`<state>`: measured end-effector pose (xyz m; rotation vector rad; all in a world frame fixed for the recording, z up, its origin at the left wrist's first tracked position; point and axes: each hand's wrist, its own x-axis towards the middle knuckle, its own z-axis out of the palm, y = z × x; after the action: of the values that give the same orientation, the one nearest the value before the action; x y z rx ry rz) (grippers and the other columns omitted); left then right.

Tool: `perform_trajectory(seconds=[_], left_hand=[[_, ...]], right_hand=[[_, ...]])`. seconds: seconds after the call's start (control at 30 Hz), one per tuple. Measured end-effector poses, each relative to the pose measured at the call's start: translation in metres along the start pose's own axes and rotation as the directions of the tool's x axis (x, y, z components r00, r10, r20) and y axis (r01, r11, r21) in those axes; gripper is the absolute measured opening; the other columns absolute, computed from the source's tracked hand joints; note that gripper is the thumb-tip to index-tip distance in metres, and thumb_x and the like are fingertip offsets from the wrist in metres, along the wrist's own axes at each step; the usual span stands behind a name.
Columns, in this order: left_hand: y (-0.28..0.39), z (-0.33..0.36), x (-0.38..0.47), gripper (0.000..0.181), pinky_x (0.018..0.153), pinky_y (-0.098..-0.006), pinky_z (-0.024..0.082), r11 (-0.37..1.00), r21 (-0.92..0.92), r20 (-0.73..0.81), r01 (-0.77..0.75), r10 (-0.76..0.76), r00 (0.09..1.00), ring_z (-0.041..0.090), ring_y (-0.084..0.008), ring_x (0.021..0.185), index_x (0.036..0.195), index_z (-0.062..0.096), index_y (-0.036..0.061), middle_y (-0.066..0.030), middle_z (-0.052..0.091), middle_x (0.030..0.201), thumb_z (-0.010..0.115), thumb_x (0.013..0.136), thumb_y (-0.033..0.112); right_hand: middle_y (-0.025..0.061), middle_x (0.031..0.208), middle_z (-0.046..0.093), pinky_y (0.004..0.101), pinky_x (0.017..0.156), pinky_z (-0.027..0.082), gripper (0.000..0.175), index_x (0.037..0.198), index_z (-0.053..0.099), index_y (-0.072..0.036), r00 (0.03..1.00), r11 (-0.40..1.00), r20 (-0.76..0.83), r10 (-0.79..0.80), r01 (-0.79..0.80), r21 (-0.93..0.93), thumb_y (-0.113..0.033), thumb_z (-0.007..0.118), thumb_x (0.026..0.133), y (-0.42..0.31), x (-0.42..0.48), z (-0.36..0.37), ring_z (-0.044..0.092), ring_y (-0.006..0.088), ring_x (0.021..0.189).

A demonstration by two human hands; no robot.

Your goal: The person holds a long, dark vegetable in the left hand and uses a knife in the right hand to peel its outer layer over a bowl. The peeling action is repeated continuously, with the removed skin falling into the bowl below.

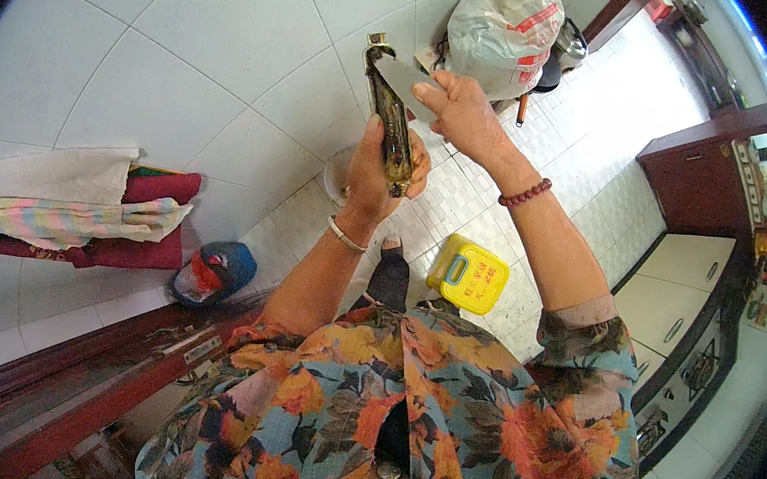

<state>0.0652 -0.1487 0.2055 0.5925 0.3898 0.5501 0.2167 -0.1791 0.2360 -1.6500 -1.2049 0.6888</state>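
Observation:
My left hand (372,167) grips the lower end of a narrow, trough-shaped container (392,123), apparently a grease tray, its thumb on one side and its fingers around the other. Dark, shiny residue coats the trough's inside, and its rim looks yellowish. Between the thumb and fingers of my right hand (467,118) is a flat, greyish scraper-like sheet (405,80). The sheet's tip meets the dark residue near the upper end of the trough. Below my left hand, a pale round bowl (336,174) on the floor is partly hidden by that hand.
A stuffed white plastic bag (499,36) stands against the wall beside a metal kettle (571,46). By my feet is a yellow lidded box (477,280). Towels (74,218) hang at left above a blue-and-red bag (218,274). Cabinets (681,273) and a gas stove (701,368) line the right.

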Motion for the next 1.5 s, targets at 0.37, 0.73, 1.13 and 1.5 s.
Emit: perform_trajectory(seconds=[0.37, 0.73, 1.13, 1.5], left_hand=[[-0.016, -0.026, 0.008, 0.057, 0.039, -0.0284, 0.037, 0.973, 0.233, -0.015, -0.001, 0.004, 1.000, 0.044, -0.0166, 0.044, 0.077, 0.051, 0.0078, -0.0064, 0.050, 0.061, 0.036, 0.091, 0.061], [-0.015, -0.019, 0.007, 0.057, 0.042, -0.0285, 0.037, 0.987, 0.159, 0.033, 0.012, -0.017, 0.999, 0.046, -0.0169, 0.049, 0.079, 0.050, 0.0078, -0.0041, 0.048, 0.061, 0.031, 0.093, 0.059], [0.002, -0.009, 0.011, 0.042, 0.065, -0.0385, 0.051, 0.999, 0.010, 0.028, -0.050, 0.049, 0.998, 0.058, -0.0217, 0.072, 0.090, 0.054, 0.0028, -0.0075, 0.055, 0.074, 0.038, 0.095, 0.041], [0.018, -0.020, 0.019, 0.040, 0.050, -0.0304, 0.043, 0.998, -0.046, -0.046, -0.049, 0.047, 0.998, 0.052, -0.0172, 0.060, 0.090, 0.053, 0.0042, -0.0074, 0.052, 0.070, 0.041, 0.095, 0.042]], right_hand=[[0.0077, 0.056, 0.048, 0.0335, 0.050, 0.044, 0.031, 0.084, 0.056, 0.009, 0.991, 0.963, 0.096, -0.094, 0.115, -0.244, -0.022, 0.055, 0.090, 0.000, -0.007, 0.001, 0.054, 0.0182, 0.055], [-0.0078, 0.055, 0.036, 0.0189, 0.033, 0.022, 0.017, 0.081, 0.054, -0.010, 0.934, 0.849, 0.097, 0.343, -0.352, 0.394, -0.023, 0.055, 0.092, 0.012, 0.001, 0.021, 0.029, 0.0020, 0.038], [-0.0054, 0.060, 0.048, 0.0207, 0.044, 0.032, 0.024, 0.087, 0.058, -0.005, 0.993, 0.996, 0.116, 0.024, -0.033, 0.080, -0.027, 0.052, 0.094, 0.006, -0.004, -0.001, 0.040, 0.0031, 0.048], [0.0143, 0.060, 0.050, 0.0320, 0.052, 0.045, 0.028, 0.082, 0.054, 0.007, 0.972, 0.915, 0.148, -0.180, 0.221, -0.339, -0.020, 0.054, 0.090, -0.005, -0.009, 0.002, 0.051, 0.0177, 0.052]])
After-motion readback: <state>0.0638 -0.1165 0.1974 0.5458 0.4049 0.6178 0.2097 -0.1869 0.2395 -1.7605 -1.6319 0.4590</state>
